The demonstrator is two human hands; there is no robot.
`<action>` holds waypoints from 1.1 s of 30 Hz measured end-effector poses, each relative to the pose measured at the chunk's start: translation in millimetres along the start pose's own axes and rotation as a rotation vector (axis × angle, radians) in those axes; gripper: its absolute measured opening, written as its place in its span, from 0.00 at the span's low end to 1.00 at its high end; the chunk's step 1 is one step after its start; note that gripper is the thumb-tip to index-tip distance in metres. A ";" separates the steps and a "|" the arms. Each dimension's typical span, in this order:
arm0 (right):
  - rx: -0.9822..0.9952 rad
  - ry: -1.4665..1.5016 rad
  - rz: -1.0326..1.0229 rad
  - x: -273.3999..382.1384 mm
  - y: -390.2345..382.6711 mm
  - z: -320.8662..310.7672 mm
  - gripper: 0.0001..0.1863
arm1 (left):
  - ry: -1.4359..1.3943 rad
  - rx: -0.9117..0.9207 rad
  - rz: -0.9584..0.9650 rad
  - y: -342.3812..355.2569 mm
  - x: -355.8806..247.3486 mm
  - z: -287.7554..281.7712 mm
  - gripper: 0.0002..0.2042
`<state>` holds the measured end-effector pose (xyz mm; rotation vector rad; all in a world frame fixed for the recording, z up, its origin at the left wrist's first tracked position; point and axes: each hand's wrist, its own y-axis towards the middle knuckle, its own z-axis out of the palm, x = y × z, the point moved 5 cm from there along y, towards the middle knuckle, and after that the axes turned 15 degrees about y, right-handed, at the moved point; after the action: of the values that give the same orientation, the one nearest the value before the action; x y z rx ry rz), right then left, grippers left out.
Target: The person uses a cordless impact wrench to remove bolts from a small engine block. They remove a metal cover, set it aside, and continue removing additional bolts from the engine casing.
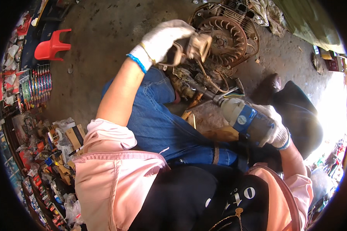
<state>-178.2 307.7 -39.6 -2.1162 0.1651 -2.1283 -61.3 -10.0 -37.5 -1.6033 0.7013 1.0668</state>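
Note:
My left hand (164, 40), in a white knit glove with a blue cuff edge, is raised over the floor ahead of me. Its fingers are closed around a grimy metal engine part (199, 46) with a bent tube or bracket; motion smears it slightly. At the right, my gloved right hand (277, 125) grips a blue and grey power impact wrench (245, 117). The wrench's long dark socket end (208, 93) points up and left toward a pile of greasy parts (185, 82) on the floor. A thin hose or cable (210, 79) curves below the held part.
A dirty engine with a finned flywheel (223, 40) lies just beyond my hands. Far left stands a red plastic chair (53, 45). Shelves crowded with packaged goods (38, 169) line the left. A dark rounded seat-like object (298, 119) is near my right arm.

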 end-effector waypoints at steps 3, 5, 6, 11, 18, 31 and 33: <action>-0.011 -0.358 -0.075 10.8 -3.9 -0.4 0.31 | 0.047 -0.154 0.116 -3.6 8.9 -32.7 0.10; -0.015 -0.602 -0.110 20.5 -7.3 1.0 0.24 | -0.108 -0.038 0.131 -8.4 13.0 -37.0 0.08; -0.014 -0.816 -0.156 25.9 -10.3 4.8 0.24 | -0.108 -0.081 0.102 -9.7 15.1 -39.8 0.08; -0.232 -0.888 -0.236 23.4 -22.0 -0.1 0.25 | -0.109 -0.098 0.079 -13.4 5.4 -32.4 0.08; -0.217 0.020 -0.055 -41.7 -29.1 -4.7 0.29 | 0.033 -0.089 0.169 -5.7 3.1 -21.7 0.09; -0.126 0.163 0.034 -45.0 -27.3 -10.3 0.30 | -0.047 -0.155 0.148 -5.1 4.4 -16.6 0.09; -0.127 0.058 0.182 -43.6 -31.3 -13.0 0.30 | -0.115 -0.128 0.160 -4.7 2.1 -14.8 0.08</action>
<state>-191.6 345.9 -77.2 -2.0177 0.4921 -2.1234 -52.1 -22.5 -36.3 -1.6001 0.7051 1.3335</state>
